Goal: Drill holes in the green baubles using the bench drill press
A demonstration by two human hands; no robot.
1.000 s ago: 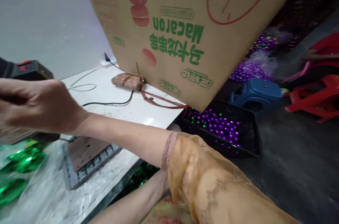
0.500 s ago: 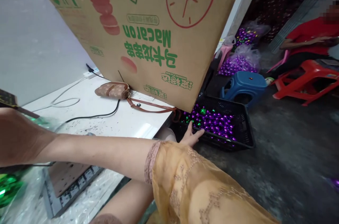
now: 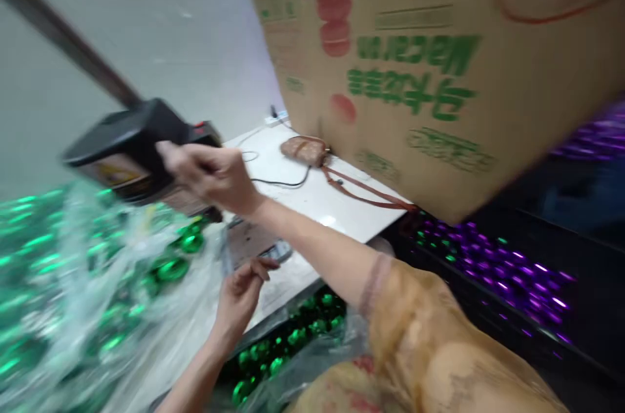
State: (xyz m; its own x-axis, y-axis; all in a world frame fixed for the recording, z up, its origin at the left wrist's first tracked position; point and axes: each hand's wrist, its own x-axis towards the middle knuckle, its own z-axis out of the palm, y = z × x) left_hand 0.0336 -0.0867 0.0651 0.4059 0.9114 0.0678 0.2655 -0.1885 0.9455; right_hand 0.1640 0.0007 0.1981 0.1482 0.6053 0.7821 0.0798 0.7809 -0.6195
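Observation:
My right hand (image 3: 215,175), its sleeve sheer and yellow-brown, is wrapped on a black boxy tool (image 3: 131,146) with a red button and a label. A long dark bar (image 3: 73,35) rises from the tool to the upper left. Blur hides the grip's details. Lower down, my left hand (image 3: 239,292) hovers by the table's front edge with curled fingers; anything between them is too small to make out. Behind it on the white table (image 3: 288,224) lies a grey device with a brown plate (image 3: 247,243). Shiny green baubles (image 3: 170,268) in clear plastic fill the left side.
A big Macaron carton (image 3: 415,94) stands on the table beside a brown strapped pouch (image 3: 305,151) and a black cord (image 3: 283,184). Purple baubles (image 3: 498,263) lie in a dark crate at right. More green baubles (image 3: 293,338) sit below the table edge.
The view has swung left. My left hand has come back from the purple baubles to the table edge, its spread fingers now curled. The black tool has come into fuller view in my right hand.

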